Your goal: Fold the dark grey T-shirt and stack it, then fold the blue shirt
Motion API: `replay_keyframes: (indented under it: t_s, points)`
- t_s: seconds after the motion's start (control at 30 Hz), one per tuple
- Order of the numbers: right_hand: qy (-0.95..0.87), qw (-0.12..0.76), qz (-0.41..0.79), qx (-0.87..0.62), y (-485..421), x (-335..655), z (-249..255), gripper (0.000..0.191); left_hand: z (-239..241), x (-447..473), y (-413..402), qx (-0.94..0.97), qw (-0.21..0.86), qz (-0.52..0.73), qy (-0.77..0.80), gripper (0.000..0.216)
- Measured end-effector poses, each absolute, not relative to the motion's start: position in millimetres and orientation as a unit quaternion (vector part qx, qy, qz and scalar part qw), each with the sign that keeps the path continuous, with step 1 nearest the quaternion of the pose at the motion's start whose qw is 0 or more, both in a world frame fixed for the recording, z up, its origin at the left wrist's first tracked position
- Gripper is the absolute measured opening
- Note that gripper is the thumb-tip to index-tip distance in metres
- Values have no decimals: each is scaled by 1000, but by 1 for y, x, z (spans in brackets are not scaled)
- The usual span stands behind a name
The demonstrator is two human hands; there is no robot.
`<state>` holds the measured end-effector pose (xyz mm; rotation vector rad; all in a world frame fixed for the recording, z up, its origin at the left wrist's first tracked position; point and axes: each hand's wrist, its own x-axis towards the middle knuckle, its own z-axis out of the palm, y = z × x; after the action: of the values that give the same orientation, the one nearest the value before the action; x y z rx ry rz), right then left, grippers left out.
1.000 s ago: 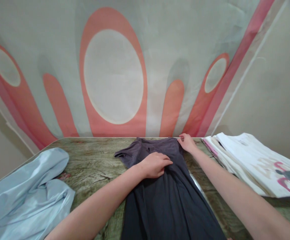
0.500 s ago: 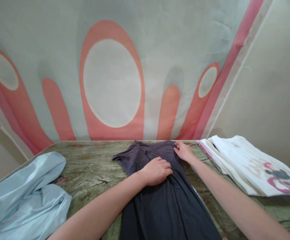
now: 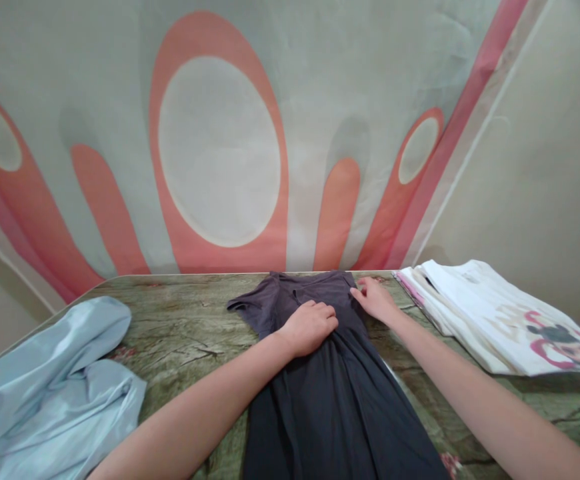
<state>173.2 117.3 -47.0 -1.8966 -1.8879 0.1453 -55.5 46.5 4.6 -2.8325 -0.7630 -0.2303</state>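
A dark short-sleeved dress [image 3: 340,407] lies lengthwise on the table, its neck end at the far edge and its skirt running towards me. My left hand [image 3: 311,327] rests on the chest of the dress with curled fingers, and folds in the cloth spread down from it. Beside the right shoulder of the dress is my right hand [image 3: 374,298], thumb and fingers apart. Its thumb tip is at the edge of the cloth; whether it touches cannot be told. The left sleeve lies spread out, while the right sleeve is not visible.
A crumpled light blue satin cloth [image 3: 65,380] lies on the left of the wood-patterned table [image 3: 185,333]. At the right is a stack of folded garments, topped by a white printed shirt [image 3: 500,300]. A wall with a pink and orange pattern [image 3: 230,260] stands behind the table.
My right hand has drawn slightly right, away from the shoulder of the dress, and its fingers have parted from the cloth. My left hand stays on the chest. The view has tilted down slightly.
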Motion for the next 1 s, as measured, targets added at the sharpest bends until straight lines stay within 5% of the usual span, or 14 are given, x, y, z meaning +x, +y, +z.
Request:
replay_keyframes:
  t_s: [0.23, 0.87, 1.0]
  points:
    - [-721, 165, 72, -669, 83, 163, -44, 31, 11, -51, 40, -975, 103, -98, -170, 16]
    - [-727, 271, 29, -631, 64, 173, -11, 14, 3, -59, 50, -955, 28, -127, -268, 22]
    - [-795, 174, 120, -568, 3, 150, 13, 17, 1, -60, 53, -955, 28, -131, -265, 22]
